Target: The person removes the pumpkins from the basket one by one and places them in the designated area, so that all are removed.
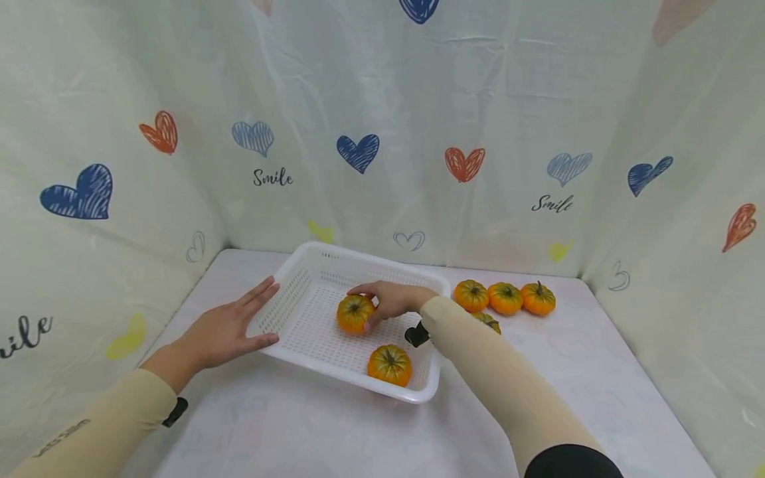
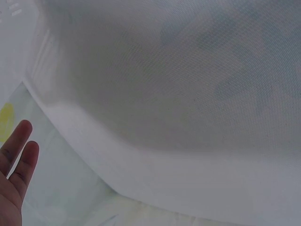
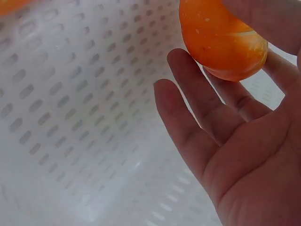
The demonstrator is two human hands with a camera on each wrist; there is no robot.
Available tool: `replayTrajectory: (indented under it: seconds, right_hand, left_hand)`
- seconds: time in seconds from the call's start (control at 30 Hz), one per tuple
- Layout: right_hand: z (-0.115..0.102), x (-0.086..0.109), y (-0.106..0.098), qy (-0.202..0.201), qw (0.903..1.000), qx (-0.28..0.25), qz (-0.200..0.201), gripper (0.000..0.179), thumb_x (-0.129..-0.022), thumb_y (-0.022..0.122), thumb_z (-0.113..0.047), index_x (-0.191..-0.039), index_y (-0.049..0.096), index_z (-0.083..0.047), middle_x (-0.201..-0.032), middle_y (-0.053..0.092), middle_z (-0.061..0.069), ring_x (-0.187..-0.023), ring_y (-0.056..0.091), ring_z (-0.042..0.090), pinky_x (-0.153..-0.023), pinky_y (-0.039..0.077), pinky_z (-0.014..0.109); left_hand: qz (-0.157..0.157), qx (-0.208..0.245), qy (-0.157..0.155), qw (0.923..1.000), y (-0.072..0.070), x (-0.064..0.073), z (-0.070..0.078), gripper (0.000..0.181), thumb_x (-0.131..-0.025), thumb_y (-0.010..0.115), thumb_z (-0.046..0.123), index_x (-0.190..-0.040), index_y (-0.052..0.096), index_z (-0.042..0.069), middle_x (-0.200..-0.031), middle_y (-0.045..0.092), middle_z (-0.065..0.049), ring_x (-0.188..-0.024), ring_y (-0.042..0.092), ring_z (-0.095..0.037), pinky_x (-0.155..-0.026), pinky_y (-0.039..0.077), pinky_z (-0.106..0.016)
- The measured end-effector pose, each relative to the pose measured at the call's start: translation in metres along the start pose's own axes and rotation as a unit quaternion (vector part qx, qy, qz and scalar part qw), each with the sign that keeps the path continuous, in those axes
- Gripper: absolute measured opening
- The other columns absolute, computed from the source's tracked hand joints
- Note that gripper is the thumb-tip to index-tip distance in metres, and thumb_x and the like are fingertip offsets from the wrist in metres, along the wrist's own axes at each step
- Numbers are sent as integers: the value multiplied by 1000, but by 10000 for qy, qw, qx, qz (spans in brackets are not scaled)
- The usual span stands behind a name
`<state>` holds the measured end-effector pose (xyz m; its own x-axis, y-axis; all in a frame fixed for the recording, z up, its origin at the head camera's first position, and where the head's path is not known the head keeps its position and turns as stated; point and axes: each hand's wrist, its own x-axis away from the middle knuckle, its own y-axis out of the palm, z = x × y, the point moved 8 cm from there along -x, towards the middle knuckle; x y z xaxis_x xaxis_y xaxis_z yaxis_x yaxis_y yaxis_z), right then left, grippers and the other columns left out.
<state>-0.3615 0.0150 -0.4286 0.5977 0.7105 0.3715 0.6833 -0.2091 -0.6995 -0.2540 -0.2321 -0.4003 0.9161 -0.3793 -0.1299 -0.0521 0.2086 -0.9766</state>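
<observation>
A small orange pumpkin (image 1: 355, 314) is in my right hand (image 1: 394, 300), inside a white perforated plastic basket (image 1: 352, 380). The right wrist view shows thumb and fingers around this pumpkin (image 3: 221, 42), with other fingers stretched out beside it. Another small pumpkin (image 1: 390, 365) sits in the basket's near right corner. My left hand (image 1: 224, 332) is spread at the basket's left end, fingertips and thumb right at the rim. In the left wrist view only part of the left hand (image 2: 16, 174) shows, its fingers straight.
Right of the basket, several pumpkins (image 1: 505, 299) stand on the white-covered table (image 1: 287, 425); one (image 1: 487, 322) is partly hidden by my right sleeve. A pale curtain (image 1: 394, 86) with printed hearts encloses the table at the back and sides.
</observation>
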Motion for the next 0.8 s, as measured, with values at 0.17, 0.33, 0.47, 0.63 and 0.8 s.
replayTrajectory:
  seconds: [0.17, 0.33, 0.47, 0.63, 0.8]
  right_hand:
    - [-6, 5, -13, -169, 9994, -169, 231, 74, -86, 81, -19, -150, 45, -29, -138, 51, 6, -116, 51, 19, -96, 47, 34]
    - [-12, 14, -22, -335, 9978, -403, 402, 75, -86, 80, -20, -151, 43, -30, -143, 50, 2, -121, 51, 18, -95, 49, 31]
    - [-16, 23, -27, -525, 9948, -771, 417, 76, -88, 79, -17, -152, 41, -28, -143, 49, 4, -117, 56, 21, -94, 50, 32]
    - [-15, 33, -35, -588, 9912, -1106, 427, 76, -88, 79, -17, -152, 40, -30, -139, 49, 5, -109, 60, 23, -91, 52, 32]
    - [-12, 51, -49, -590, 9883, -1276, 595, 77, -87, 79, -17, -152, 40, -30, -138, 50, 5, -109, 61, 26, -90, 54, 35]
  left_hand:
    - [7, -7, -23, 10000, -2, 2, 1, 92, -91, 60, 62, -157, 28, 7, -165, 19, -7, -120, 58, -42, -89, 50, -58]
    - [-24, 15, -11, 10000, -2, 1, 1, 92, -91, 59, 63, -158, 27, 8, -165, 19, -7, -120, 58, -42, -89, 50, -57]
    - [-16, -28, 13, 10000, -1, 0, 0, 93, -90, 59, 63, -157, 28, 7, -165, 20, -8, -120, 57, -42, -89, 50, -57]
    - [-20, -44, 17, 10000, -2, 1, 0, 93, -91, 59, 63, -157, 28, 7, -165, 20, -8, -120, 58, -42, -88, 51, -56]
    - [-62, -42, 2, 10000, -2, 0, 1, 93, -91, 55, 66, -158, 27, 8, -165, 18, -7, -120, 58, -42, -88, 50, -56]
